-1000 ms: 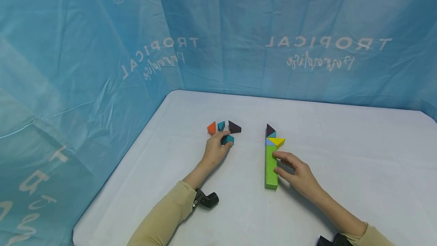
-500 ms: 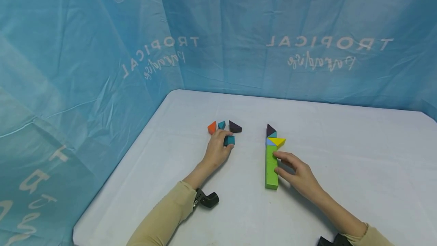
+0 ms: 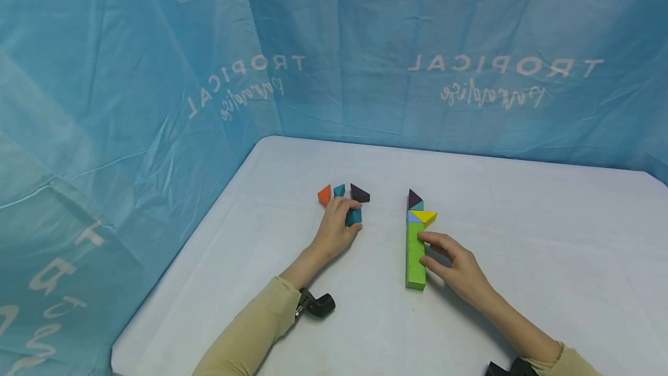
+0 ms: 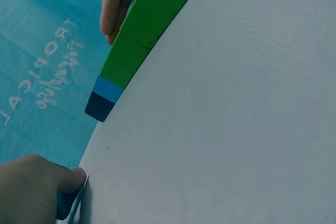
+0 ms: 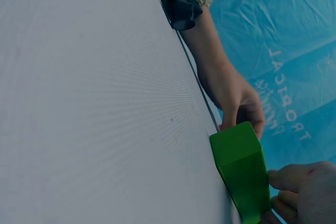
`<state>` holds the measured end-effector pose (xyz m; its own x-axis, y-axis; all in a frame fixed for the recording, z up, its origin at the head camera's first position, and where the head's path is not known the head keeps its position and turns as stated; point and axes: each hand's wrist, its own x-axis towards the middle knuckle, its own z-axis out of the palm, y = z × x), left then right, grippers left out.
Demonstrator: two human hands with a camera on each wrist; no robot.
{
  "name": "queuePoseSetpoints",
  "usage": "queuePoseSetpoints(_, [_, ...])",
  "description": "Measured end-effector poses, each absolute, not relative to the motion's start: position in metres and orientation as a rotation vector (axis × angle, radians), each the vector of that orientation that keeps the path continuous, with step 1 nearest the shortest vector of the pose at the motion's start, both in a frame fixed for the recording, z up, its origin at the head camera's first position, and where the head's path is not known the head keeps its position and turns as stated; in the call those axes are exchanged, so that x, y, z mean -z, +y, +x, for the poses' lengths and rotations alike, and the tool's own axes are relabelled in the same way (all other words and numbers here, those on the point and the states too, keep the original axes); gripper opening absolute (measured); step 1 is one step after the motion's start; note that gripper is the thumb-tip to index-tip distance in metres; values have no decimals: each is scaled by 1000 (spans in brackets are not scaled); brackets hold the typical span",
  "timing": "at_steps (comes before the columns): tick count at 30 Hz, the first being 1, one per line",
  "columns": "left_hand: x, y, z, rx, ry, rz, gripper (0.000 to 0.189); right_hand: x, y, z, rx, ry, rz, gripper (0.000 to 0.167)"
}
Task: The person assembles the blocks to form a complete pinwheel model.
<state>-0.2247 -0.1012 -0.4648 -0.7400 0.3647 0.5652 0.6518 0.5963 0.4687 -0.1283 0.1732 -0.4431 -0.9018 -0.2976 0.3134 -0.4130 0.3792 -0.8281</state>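
The teal wooden-looking block (image 3: 355, 217) has shifted rightward, pinched by the left hand (image 3: 333, 232); the right hand (image 3: 461, 268), spread, touches a multicoloured wooden-looking row (image 3: 415, 271), apparently part-built, three angular pieces (image 3: 359, 194) unplaced.

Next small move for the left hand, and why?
Probably ease the teal block rightward to the green bar. The left hand has it between thumb and fingers, the block stands apart from the bar, and the right hand touches the bar's right side, likely steadying it.

Smooth green blocks (image 3: 412, 254), plastic-looking curtain (image 3: 360, 16).
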Motion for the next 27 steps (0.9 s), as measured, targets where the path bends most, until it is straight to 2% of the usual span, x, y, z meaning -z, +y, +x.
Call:
queuePoseSetpoints(13, [463, -99, -220, 1156, -2472, -700, 45, 453, 177, -131, -1593, -2509, 641, 44])
queuePoseSetpoints(27, [464, -98, -222, 1468, -2426, -537, 27, 455, 177, -132, -1608, -2518, 628, 45])
